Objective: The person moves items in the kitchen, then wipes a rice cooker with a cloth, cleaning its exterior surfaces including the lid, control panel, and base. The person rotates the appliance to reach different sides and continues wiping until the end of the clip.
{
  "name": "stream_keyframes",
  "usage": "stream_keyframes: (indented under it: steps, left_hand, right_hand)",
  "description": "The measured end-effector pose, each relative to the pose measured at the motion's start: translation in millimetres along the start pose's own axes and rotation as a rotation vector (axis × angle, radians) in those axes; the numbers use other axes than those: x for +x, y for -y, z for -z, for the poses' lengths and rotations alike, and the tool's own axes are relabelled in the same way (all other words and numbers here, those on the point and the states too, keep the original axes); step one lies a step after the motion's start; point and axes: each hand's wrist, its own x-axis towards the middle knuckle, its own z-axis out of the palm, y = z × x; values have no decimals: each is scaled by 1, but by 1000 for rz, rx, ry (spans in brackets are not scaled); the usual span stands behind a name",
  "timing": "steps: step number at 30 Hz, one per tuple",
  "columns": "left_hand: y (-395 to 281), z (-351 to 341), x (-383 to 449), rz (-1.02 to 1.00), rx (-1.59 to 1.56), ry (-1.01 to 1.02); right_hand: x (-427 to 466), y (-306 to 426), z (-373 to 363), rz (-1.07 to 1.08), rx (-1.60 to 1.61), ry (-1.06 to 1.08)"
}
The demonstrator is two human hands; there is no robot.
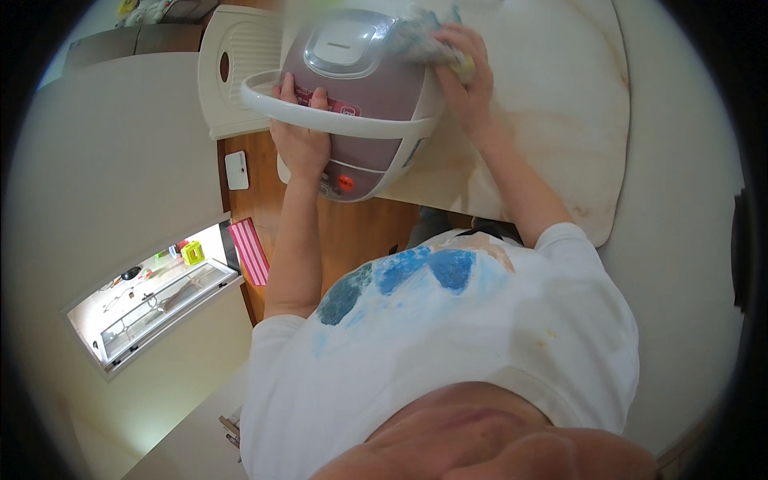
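Observation:
A rice cooker [384,90] with a mauve lid and a white handle stands on a pale, marble-patterned table [558,90]. Its white carrying handle arches across the lid. My left hand [303,138] lies on the left part of the lid, passing under the handle, with fingers spread near a red label. In my right hand [471,78] is a crumpled blue-and-white cloth [420,42], blurred, against the upper right side of the cooker. The cloth hides that part of the cooker's edge.
A cream plastic chair or stool [240,42] is beside the table at the upper left. On the wooden floor [360,228] are a white flat scale-like object [237,170] and a pink striped mat [249,251]. An open doorway [156,294] shows at the left.

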Motion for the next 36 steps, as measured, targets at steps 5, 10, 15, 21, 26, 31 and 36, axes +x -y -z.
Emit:
stream_keyframes:
  steps: [5, 10, 15, 21, 26, 31, 36]
  left_hand:
    - [3, -2, 0, -54, 11, -20]
    - [7, -3, 2, -21, -3, -14]
    - [21, -8, 0, -15, 30, 8]
    - [45, -23, -1, -45, -564, -16]
    - [33, -20, -4, -74, 44, -66]
    - [12, -9, -2, -47, 119, -77]
    - [15, -11, 1, -46, 127, -70]
  right_hand:
    - [-103, 15, -8, -232, -38, -88]
    - [-103, 40, -4, -415, 28, -55]
    - [-59, 106, -27, -127, -99, -71]
    - [1, 139, -52, 226, -79, 331]
    - [-19, 108, -47, 330, -17, 256]
    - [-77, 56, -2, 268, -204, 281]
    - [-77, 49, -2, 111, -159, 180]
